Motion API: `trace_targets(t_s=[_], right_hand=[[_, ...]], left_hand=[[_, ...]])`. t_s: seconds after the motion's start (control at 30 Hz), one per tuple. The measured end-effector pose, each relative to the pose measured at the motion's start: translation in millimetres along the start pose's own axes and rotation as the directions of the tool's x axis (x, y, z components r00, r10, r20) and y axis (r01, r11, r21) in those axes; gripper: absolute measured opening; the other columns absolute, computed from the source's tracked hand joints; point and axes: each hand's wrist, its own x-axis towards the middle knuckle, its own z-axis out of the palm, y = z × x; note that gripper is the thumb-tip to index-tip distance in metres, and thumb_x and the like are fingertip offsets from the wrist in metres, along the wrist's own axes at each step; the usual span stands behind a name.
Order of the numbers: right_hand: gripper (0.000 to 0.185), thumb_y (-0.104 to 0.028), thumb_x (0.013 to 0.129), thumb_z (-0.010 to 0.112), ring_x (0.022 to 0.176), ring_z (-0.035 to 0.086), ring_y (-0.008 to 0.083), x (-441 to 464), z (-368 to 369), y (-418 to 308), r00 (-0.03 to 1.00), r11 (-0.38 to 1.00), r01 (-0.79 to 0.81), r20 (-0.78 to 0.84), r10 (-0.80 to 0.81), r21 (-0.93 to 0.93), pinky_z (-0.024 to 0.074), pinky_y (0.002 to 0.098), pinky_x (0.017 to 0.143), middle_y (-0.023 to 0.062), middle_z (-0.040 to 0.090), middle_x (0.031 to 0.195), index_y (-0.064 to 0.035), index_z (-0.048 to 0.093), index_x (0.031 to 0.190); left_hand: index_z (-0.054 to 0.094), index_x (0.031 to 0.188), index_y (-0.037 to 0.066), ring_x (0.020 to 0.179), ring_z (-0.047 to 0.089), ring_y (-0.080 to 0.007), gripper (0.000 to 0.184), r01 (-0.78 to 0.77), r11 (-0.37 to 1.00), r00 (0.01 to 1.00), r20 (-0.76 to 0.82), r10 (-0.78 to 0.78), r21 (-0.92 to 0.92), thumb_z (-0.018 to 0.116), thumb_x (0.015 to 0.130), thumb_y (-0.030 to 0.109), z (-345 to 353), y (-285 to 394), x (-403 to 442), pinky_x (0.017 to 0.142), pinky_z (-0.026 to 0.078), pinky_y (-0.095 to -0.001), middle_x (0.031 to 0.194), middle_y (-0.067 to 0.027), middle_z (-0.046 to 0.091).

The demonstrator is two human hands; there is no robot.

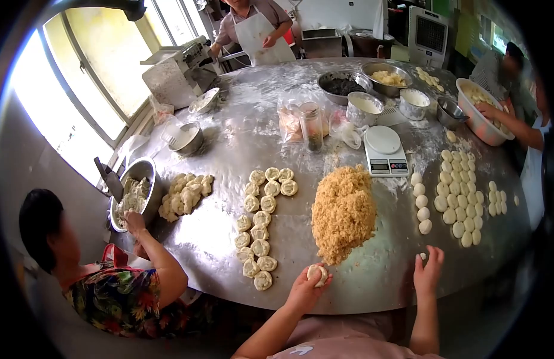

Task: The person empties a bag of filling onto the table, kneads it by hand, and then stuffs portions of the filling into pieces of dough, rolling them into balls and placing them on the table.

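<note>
A round, pale dough bun (317, 276) sits in my left hand (304, 291), the fingers curled around it near the front edge of the table. Just beyond that hand rises a large heap of crumbly tan filling (344, 212). At the right, my right hand (429, 275) is raised over the table edge, with a small white bit of dough (423, 256) at its thumb and fingertips. Shaped dough buns (260, 232) stand in rows left of the heap. Smooth dough balls (422, 202) form a line to its right, with more dough balls (460, 194) beyond.
A digital scale (384, 157) stands behind the filling, near a clear jar (311, 128) and several bowls. At left, a person (127, 287) reaches into a dough bowl (152, 206). Another person (256, 33) stands across the steel table (247, 134); someone's hands reach into a tub (489, 134).
</note>
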Motion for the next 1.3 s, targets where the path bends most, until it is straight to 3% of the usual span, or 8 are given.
trace_targets(t_s=[0.2,0.43,0.63,0.73,0.93,0.97,1.07,1.3], right_hand=[[0.022,-0.001,0.084,0.062,0.093,0.058,0.0363,-12,12,16,0.954,0.991,-0.126,0.268,0.135,-0.052,0.0488,0.0426,0.079,0.0162,0.055,0.104,-0.0024,0.055,0.105],[0.01,-0.001,0.084,0.061,0.088,0.058,0.0383,-9,29,17,0.974,0.98,-0.197,0.104,0.199,-0.025,0.0484,0.0453,0.076,0.0177,0.057,0.096,-0.0041,0.059,0.093],[0.008,-0.006,0.085,0.062,0.087,0.058,0.0375,-5,14,10,0.95,0.973,-0.211,0.213,0.227,-0.097,0.0479,0.0449,0.076,0.0185,0.06,0.095,-0.0035,0.06,0.092],[0.009,-0.01,0.085,0.064,0.077,0.061,0.0362,-2,11,-29,0.974,0.957,-0.143,0.206,0.091,0.253,0.0494,0.0422,0.069,0.0177,0.063,0.08,-0.004,0.061,0.09],[0.016,-0.006,0.084,0.068,0.078,0.07,0.0284,-20,18,-140,0.876,0.742,-0.101,0.413,-0.25,0.663,0.0549,0.0351,0.067,0.0164,0.068,0.085,-0.0028,0.06,0.097],[0.017,-0.005,0.083,0.069,0.075,0.07,0.0208,-25,24,-151,0.853,0.716,-0.083,0.421,-0.309,0.693,0.0553,0.0313,0.065,0.0133,0.069,0.084,-0.0025,0.06,0.098],[0.018,-0.007,0.084,0.067,0.075,0.07,0.0271,-39,36,-173,0.789,0.727,0.056,0.416,-0.453,0.685,0.0555,0.0358,0.064,0.0137,0.069,0.084,-0.006,0.059,0.101],[0.024,-0.011,0.085,0.065,0.072,0.068,0.031,-60,44,-181,0.772,0.8,0.162,0.432,-0.467,0.577,0.0543,0.0401,0.061,0.0114,0.069,0.084,-0.0105,0.058,0.108]], left_hand=[[0.051,0.12,0.005,0.098,0.061,-0.0242,0.031,0.01,0.998,1.0,0.015,-0.011,0.069,0.057,0.091,-0.003,-3,-6,-1,0.088,0.054,-0.033,0.11,-0.0095,0.058],[0.052,0.119,0.006,0.105,0.058,-0.0264,0.027,-0.062,0.998,0.997,0.041,0.062,0.001,0.055,0.093,0.0,-7,-8,-4,0.095,0.051,-0.0356,0.112,-0.0107,0.057],[0.052,0.118,0.006,0.105,0.057,-0.0253,0.021,0.0,1.0,0.999,0.049,0.001,-0.008,0.051,0.098,0.012,-3,1,-13,0.095,0.05,-0.0355,0.111,-0.0108,0.057],[0.051,0.119,0.005,0.098,0.06,-0.0252,0.023,-0.018,0.998,0.999,0.035,0.016,0.061,0.052,0.098,0.013,-4,-2,-12,0.088,0.053,-0.033,0.111,-0.0102,0.057],[0.046,0.128,0.006,0.11,0.055,-0.0263,0.043,-0.035,0.992,0.999,0.033,0.031,0.121,0.037,0.102,0.04,-3,-14,-5,0.093,0.05,-0.0383,0.119,-0.0121,0.053],[0.045,0.129,0.006,0.113,0.054,-0.0264,0.048,-0.01,0.992,0.999,0.04,0.005,0.125,0.034,0.102,0.044,-1,-14,-4,0.096,0.048,-0.0398,0.121,-0.0123,0.052],[0.044,0.129,0.006,0.116,0.051,-0.0261,0.051,0.032,0.999,0.994,0.103,-0.031,-0.016,0.021,0.105,0.043,14,-7,-15,0.103,0.041,-0.0414,0.125,-0.0128,0.051],[0.044,0.129,0.005,0.118,0.05,-0.0239,0.035,-0.046,0.999,0.993,0.112,0.044,0.02,0.031,0.105,0.027,-6,-12,-18,0.105,0.038,-0.0392,0.126,-0.0121,0.05]])
